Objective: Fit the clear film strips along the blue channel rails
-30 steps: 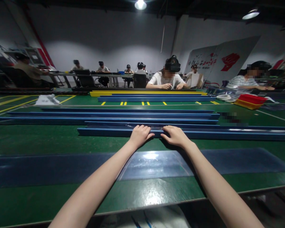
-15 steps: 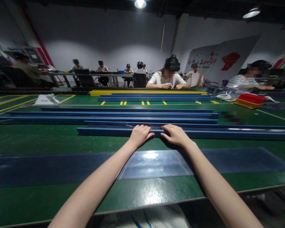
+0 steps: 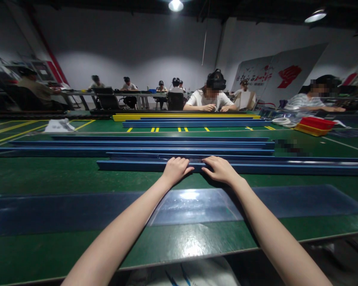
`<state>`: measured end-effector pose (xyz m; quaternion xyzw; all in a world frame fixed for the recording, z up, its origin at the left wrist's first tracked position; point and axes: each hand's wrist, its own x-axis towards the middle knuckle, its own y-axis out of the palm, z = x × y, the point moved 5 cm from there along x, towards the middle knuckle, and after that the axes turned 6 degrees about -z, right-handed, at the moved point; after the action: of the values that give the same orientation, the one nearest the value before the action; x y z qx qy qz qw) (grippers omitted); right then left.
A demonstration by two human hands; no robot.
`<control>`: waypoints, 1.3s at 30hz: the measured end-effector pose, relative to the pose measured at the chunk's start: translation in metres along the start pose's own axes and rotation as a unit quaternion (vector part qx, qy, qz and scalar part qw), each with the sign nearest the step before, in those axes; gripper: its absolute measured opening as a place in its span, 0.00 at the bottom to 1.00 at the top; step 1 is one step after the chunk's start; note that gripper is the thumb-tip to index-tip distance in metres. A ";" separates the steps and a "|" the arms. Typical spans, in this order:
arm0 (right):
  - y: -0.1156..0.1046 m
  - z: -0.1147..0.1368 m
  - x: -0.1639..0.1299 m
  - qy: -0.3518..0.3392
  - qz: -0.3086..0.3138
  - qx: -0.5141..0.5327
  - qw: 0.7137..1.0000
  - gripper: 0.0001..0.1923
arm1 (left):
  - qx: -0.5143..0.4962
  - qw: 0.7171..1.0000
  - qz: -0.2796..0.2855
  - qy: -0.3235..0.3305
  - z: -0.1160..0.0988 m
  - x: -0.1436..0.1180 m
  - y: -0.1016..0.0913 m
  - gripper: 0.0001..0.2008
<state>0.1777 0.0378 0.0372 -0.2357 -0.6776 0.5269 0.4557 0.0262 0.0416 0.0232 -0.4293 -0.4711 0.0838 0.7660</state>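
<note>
A long blue U-shaped channel (image 3: 131, 165) lies across the green table in front of me. My left hand (image 3: 176, 170) grips its near wall, fingers hooked over the top edge and thumb along the outer face. Just to the right, my right hand (image 3: 219, 168) holds the same wall in a mirrored way, with a small gap between the two thumbs. Fingertips of both hands are partly hidden inside the channel. Nearer to me, under my forearms, a clear plastic strip (image 3: 197, 206) lies flat along the table.
Several more blue channels (image 3: 77, 151) lie behind, with a yellow channel (image 3: 185, 116) farther back. A red and yellow bin (image 3: 314, 126) stands at the right, a white paper (image 3: 59, 125) at the left. A co-worker (image 3: 210, 97) sits across the table.
</note>
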 end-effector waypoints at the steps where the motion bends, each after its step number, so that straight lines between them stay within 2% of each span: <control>1: 0.000 0.001 0.000 -0.003 0.002 0.001 1.000 0.16 | 0.000 1.000 0.001 0.000 0.000 0.000 0.000 0.16; 13: -0.001 0.006 0.002 -0.018 -0.010 -0.002 1.000 0.17 | 0.006 1.000 0.004 0.003 0.000 0.000 0.000 0.17; 19: 0.001 0.008 0.004 -0.018 0.006 0.000 1.000 0.18 | 0.005 1.000 0.004 0.003 0.000 0.000 0.001 0.17; 39: 0.001 0.009 0.003 -0.026 0.007 -0.003 1.000 0.17 | 0.000 1.000 0.007 0.000 -0.001 0.000 0.000 0.17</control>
<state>0.1682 0.0353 0.0374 -0.2274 -0.6892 0.5341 0.4336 0.0266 0.0408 0.0234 -0.4325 -0.4682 0.0898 0.7653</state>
